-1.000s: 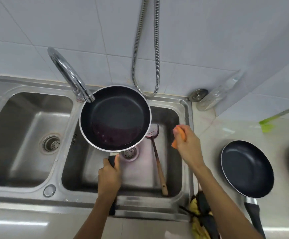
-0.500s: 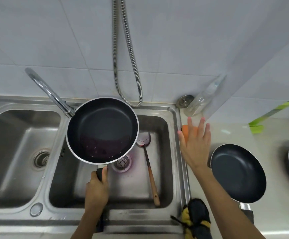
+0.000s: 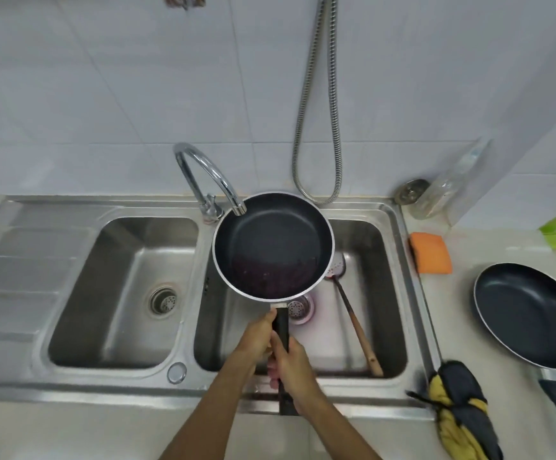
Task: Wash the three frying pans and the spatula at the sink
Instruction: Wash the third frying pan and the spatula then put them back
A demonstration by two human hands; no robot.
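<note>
1. Steel left basin (image 3: pixel 127 293) is sitting empty, giving open room for tipping or shifting the pan.
2. Left hand (image 3: pixel 256 336) and right hand (image 3: pixel 291 363) are both closing their grip round the handle, holding the frying pan (image 3: pixel 273 245) over the right basin, its far rim under the tap spout (image 3: pixel 236 209); rinsing looks in hand, and pouring out the purplish water comes next.
3. Spatula (image 3: pixel 353 313) is lying in that basin, awaiting washing.
4. Sponge (image 3: pixel 431 252) and second pan (image 3: pixel 527 313) are waiting on the table.

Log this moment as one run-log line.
both hands grip pan handle | pan over right basin under faucet | spatula in basin | sponge on counter
</note>
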